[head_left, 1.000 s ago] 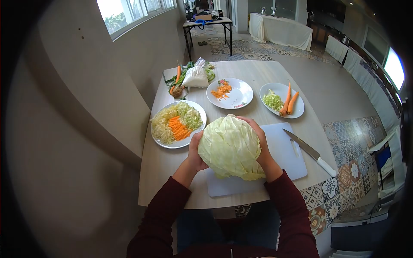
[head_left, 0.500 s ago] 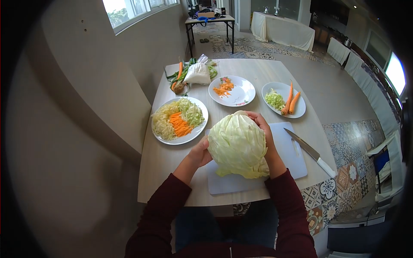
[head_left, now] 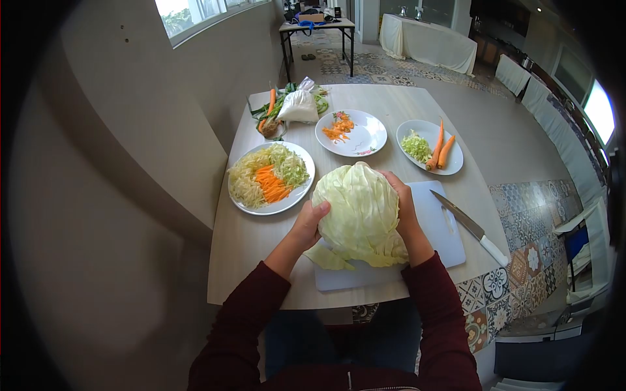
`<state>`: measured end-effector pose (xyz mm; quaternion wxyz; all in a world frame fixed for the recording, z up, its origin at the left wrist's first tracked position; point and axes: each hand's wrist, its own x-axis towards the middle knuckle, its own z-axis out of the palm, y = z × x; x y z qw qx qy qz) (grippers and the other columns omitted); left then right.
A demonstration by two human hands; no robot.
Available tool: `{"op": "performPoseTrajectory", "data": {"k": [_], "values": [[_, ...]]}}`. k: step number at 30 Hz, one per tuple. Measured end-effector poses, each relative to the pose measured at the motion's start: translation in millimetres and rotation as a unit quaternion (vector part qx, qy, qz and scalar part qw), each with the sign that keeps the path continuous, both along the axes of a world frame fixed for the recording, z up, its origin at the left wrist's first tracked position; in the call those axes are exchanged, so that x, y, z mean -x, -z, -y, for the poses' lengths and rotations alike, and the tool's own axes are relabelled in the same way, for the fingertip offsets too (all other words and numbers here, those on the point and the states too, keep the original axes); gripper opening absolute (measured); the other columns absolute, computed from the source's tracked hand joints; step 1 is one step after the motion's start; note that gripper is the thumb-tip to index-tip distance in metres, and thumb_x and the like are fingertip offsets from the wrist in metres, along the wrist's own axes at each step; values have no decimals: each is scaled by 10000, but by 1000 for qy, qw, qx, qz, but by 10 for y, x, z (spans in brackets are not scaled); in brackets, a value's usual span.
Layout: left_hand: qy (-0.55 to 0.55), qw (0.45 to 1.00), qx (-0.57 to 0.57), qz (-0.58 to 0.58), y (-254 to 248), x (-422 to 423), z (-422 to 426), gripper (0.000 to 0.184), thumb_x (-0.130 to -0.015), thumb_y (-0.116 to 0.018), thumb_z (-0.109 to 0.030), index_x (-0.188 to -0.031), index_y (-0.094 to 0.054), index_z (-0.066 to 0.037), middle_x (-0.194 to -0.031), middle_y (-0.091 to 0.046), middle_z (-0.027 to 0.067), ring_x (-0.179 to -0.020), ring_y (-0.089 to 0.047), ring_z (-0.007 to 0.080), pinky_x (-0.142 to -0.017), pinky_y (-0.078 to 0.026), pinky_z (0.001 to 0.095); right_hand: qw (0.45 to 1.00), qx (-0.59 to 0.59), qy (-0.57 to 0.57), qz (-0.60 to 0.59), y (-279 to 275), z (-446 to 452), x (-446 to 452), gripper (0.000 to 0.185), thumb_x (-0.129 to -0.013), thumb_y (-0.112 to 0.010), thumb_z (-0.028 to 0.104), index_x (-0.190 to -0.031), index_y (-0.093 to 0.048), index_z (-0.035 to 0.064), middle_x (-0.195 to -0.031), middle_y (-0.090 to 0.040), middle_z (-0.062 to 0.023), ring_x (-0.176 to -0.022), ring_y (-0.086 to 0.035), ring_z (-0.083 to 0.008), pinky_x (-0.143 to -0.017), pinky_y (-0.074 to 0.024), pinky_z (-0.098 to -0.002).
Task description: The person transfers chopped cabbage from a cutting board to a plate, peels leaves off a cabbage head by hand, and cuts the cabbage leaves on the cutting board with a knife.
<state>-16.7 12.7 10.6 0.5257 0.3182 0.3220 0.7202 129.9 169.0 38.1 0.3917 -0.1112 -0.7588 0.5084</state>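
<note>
Between my two hands is a large pale green cabbage (head_left: pixel 357 212), held above the white cutting board (head_left: pixel 424 251). My left hand (head_left: pixel 310 225) grips its left side, with the thumb on the front. My right hand (head_left: pixel 405 205) wraps round its right side, and the fingers there are partly hidden behind the cabbage. Loose outer leaves (head_left: pixel 332 259) spread out below it over the board's left part. A knife (head_left: pixel 471 228) with a white handle lies at the board's right edge, its blade pointing away from me.
At left stands a plate (head_left: pixel 291 207) of shredded vegetables. Behind are a plate (head_left: pixel 372 133) with grated carrot and an oval plate (head_left: pixel 454 159) with whole carrots (head_left: pixel 435 144) and chopped greens. A bag of white contents (head_left: pixel 300 107) and vegetables sit at the far left corner.
The cabbage has turned in my hands and tilted slightly. Loose leaves now show at its lower left. My left thumb has moved onto its front.
</note>
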Motion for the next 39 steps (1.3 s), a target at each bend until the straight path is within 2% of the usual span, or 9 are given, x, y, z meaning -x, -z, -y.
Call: {"op": "performPoseTrajectory", "data": {"k": [10,14,17,20,23,25,29,33,39], "values": [[27,999,-2,-41,196,99,5,907,-816,-558,-619,-1428,-221,-41,-1412,-374,147,-1269,-431,256,-1025,-402,399,998,-47,27,14,8,46,-12,322,-761,-653,95,-1049,-576,-23,-918,-690,-109,-850,-636,-135,-765,-478,-262],[9,998,16,-54,105,101,32,923,-782,-601,-626,-1387,-277,-8,-1347,-433,143,-1201,-484,238,-977,-436,376,997,77,-27,7,38,7,34,390,-752,-682,127,-1092,-566,-25,-983,-679,-114,-902,-633,-154,-797,-472,-271],[-12,996,15,-92,4,108,44,903,-754,-643,-621,-1312,-381,39,-1231,-537,138,-1077,-579,210,-895,-492,337,995,-52,-30,-83,-57,145,82,439,-762,-684,148,-1144,-553,-26,-1049,-659,-112,-942,-617,-149,-817,-470,-278],[-8,994,8,-104,1,112,44,920,-744,-652,-625,-1315,-377,43,-1242,-528,141,-1082,-573,208,-901,-488,338,985,137,-96,-43,-11,69,54,484,-759,-687,152,-1186,-538,-21,-1095,-640,-117,-973,-606,-146,-842,-466,-282],[10,998,-5,-61,115,82,20,952,-744,-627,-647,-1349,-327,24,-1288,-489,143,-1132,-538,221,-935,-468,356,999,5,-35,-25,84,24,-6,451,-767,-683,142,-1169,-550,-12,-1083,-637,-105,-988,-596,-148,-851,-463,-282],[42,997,4,-60,242,142,7,1005,-753,-569,-689,-1418,-230,-16,-1370,-418,149,-1224,-476,249,-991,-433,387,995,85,-33,-29,375,-35,-30,459,-780,-682,154,-1187,-535,-1,-1102,-620,-105,-1028,-579,-159,-871,-456,-292],[4,1000,19,7,104,36,12,817,-784,-676,-515,-1309,-382,38,-1240,-529,136,-1088,-571,214,-916,-484,347,993,-94,65,-41,1005,-222,54,488,-830,-658,178,-1256,-476,24,-1174,-564,-98,-1116,-528,-187,-923,-434,-325],[8,999,32,-2,58,34,-5,706,-818,-665,-382,-1312,-380,35,-1231,-536,138,-1075,-581,216,-913,-487,347,996,45,-22,-71,1112,-295,128,528,-865,-634,195,-1322,-415,47,-1275,-494,-104,-1180,-478,-206,-987,-398,-351],[0,999,39,19,76,23,7,694,-813,-649,-361,-1316,-379,33,-1230,-535,143,-1082,-577,221,-916,-482,345,994,-9,10,-112,853,-172,70,485,-913,-575,223,-1337,-406,58,-1236,-529,-105,-1164,-500,-219,-996,-399,-341]]}}
